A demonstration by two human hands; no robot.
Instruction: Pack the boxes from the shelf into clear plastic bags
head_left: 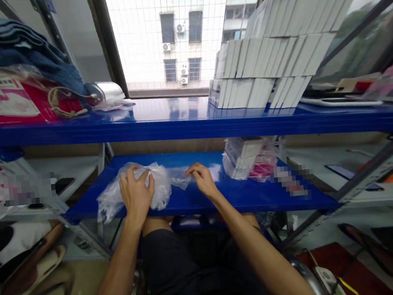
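Note:
On the lower blue shelf (201, 198) lies a bunched pile of clear plastic bags (160, 188). My left hand (136, 190) rests on this pile with its fingers spread. To the right of it, my right hand (201, 177) pinches the end of a thin clear plastic bag (180, 179), which stretches across from the pile. Further right stands a stack of white boxes in clear wrap (241, 157), apart from both hands, with something pink at its lower right side.
Rows of white boxes (260, 58) are stacked on the upper blue shelf (180, 126). Folded denim (16, 49), a red and white box (7, 100) and a silver cylinder (107, 91) sit at its left. A power strip (329, 281) is low at right.

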